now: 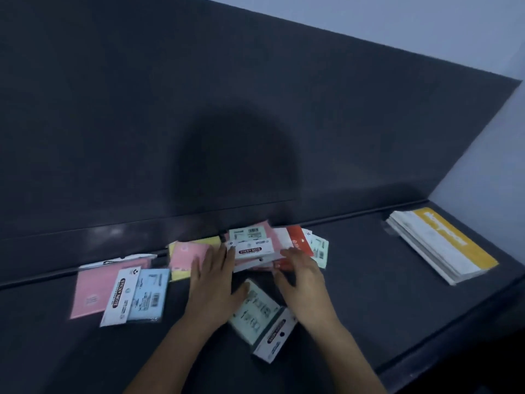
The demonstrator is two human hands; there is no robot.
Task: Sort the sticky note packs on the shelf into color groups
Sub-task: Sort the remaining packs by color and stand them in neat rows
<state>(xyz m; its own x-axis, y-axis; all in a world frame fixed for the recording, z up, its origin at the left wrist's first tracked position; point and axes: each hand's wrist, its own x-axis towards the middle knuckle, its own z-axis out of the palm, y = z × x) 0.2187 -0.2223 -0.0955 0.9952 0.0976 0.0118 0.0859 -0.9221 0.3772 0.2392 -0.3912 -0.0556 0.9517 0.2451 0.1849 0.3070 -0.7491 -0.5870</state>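
Sticky note packs lie scattered on a dark shelf (355,265). At the left a pink pack (91,291) lies beside a blue pack (147,297) with a white header card. Behind my left hand are another pink pack (184,255) and a yellow pack (179,274) under it. A mixed pile (255,248) of pink, red and green packs sits at the back centre. A green pack (255,311) lies between my wrists. My left hand (211,282) lies flat with straight fingers against the pile's left side. My right hand (301,277) touches its right side, fingers slightly bent.
A stack of white and yellow booklets (440,245) lies at the right end of the shelf. A dark back panel (227,109) rises behind the packs, and a pale wall (483,166) closes the right side. The shelf's front edge runs at the lower right.
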